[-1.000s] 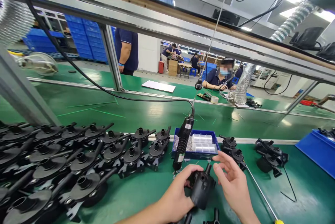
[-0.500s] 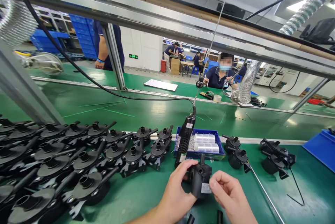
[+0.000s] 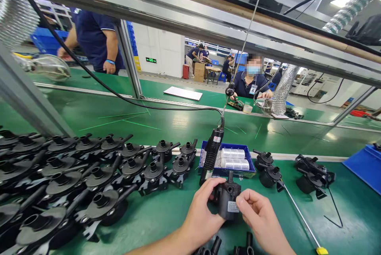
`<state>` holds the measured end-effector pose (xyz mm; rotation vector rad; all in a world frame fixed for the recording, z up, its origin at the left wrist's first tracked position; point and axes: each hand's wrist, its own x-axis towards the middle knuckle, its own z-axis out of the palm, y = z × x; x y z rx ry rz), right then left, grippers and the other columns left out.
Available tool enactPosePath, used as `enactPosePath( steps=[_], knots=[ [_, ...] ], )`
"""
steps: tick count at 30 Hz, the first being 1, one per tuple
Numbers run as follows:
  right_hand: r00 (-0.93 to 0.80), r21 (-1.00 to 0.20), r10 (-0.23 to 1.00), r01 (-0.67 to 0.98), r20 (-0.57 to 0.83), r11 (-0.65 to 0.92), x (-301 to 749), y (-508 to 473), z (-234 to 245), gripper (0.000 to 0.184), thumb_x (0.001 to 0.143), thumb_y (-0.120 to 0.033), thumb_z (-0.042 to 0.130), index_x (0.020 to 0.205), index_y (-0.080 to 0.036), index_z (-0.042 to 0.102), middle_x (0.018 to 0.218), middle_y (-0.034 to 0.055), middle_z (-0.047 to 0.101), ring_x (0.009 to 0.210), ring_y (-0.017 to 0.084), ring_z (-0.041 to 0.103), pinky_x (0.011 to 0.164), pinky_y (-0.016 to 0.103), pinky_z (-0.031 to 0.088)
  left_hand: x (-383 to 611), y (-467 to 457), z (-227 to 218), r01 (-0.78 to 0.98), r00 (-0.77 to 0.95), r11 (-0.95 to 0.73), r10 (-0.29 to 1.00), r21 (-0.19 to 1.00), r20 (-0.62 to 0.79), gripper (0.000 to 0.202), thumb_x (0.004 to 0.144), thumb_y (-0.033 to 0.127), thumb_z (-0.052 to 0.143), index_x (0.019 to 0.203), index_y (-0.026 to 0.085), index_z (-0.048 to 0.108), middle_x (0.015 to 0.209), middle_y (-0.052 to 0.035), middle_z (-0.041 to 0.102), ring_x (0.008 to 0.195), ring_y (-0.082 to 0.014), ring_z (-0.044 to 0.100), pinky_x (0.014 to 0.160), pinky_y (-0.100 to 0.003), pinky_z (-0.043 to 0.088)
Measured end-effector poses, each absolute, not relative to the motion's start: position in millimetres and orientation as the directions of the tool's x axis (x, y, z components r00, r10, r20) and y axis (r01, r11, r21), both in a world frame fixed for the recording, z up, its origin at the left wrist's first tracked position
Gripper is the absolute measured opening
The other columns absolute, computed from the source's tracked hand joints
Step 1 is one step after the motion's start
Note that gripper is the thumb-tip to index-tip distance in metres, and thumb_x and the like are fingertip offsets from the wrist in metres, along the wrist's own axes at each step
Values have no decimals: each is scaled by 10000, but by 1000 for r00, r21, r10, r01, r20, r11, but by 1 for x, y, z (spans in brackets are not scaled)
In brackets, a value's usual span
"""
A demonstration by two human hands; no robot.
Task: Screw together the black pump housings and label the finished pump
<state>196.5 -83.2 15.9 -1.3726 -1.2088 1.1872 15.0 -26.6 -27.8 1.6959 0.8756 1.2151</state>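
Note:
A small black pump body (image 3: 228,198) with a white label stands upright on the green mat, held between both hands. My left hand (image 3: 202,213) wraps its fingers round the pump's left side. My right hand (image 3: 257,215) pinches the pump's right side near the label. A black electric screwdriver (image 3: 212,155) hangs on a cord just behind my left hand. Behind the pump sits a blue tray (image 3: 248,171) with screws and clear rolls.
Rows of black pump assemblies (image 3: 89,175) fill the left of the mat. More black pumps (image 3: 269,169) and parts (image 3: 311,171) lie to the right, beside a long thin rod (image 3: 300,217) and a blue bin (image 3: 364,165). Across the green belt a seated person (image 3: 250,84) works; another person (image 3: 95,42) stands far left.
The pump was turned upright so its label faces me, and my right hand closed from spread fingers onto its side. The standing person walked left.

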Motion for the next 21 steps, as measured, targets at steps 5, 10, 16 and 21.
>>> enactPosePath(
  steps=[5, 10, 16, 21],
  knots=[
    [73, -988, 995, 131, -67, -76, 195, -83, 14, 525, 960, -673, 716, 777, -196, 597, 640, -79, 320, 571, 104, 220, 566, 282, 250, 16, -27, -26, 67, 277, -386, 893, 920, 354, 566, 743, 145, 774, 1285, 255, 654, 1236, -54, 751, 1091, -250, 739, 803, -312, 615],
    [110, -985, 994, 171, -18, -36, 194, -85, 12, 491, 966, -637, 727, 777, -191, 643, 678, -33, 468, 615, 129, 362, 622, 283, 363, 17, -26, -23, 65, 267, -383, 897, 922, 354, 562, 748, 151, 774, 1287, 255, 657, 1252, -58, 748, 1106, -250, 737, 812, -314, 619],
    [153, -957, 987, 291, 39, -8, 190, -89, 18, 463, 974, -623, 709, 794, -197, 686, 731, 16, 593, 692, 183, 514, 650, 297, 420, 17, -27, -27, 67, 270, -392, 892, 918, 361, 556, 764, 164, 769, 1299, 265, 654, 1250, -55, 745, 1096, -249, 736, 814, -321, 623],
    [125, -849, 975, 519, 185, 95, 191, -91, 28, 398, 987, -578, 701, 804, -224, 712, 724, 19, 573, 624, 181, 505, 580, 316, 397, 16, -27, -26, 51, 265, -384, 895, 922, 358, 535, 778, 190, 765, 1296, 259, 653, 1238, -58, 743, 1084, -246, 737, 811, -322, 631]
  ],
)
